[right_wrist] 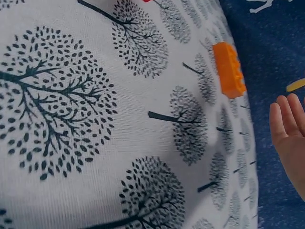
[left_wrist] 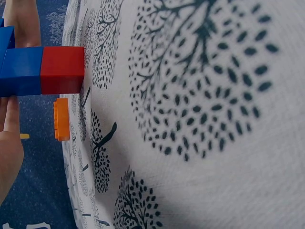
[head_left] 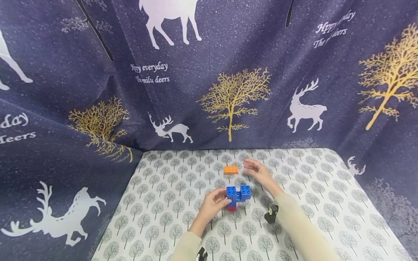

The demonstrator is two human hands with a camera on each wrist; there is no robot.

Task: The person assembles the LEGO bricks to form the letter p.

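My left hand (head_left: 213, 203) grips a stack of toy building blocks (head_left: 231, 198) by its left side. Blue blocks (left_wrist: 21, 71) form the upper part, with a second blue tower joined on the right by a lower blue piece. A red block (left_wrist: 63, 70) is at the bottom of the stack. My right hand (head_left: 259, 173) is held up to the right of an orange block (head_left: 230, 170), apart from it. In the right wrist view, the right fingers (right_wrist: 288, 114) are extended and hold nothing. The orange block lies flat behind the stack.
The table is covered by a white cloth (head_left: 156, 221) printed with grey trees. Dark blue fabric (head_left: 183, 90) with deer and golden trees hangs at the back and on both sides. Dark wrist devices (head_left: 271, 214) are worn at the sleeves.
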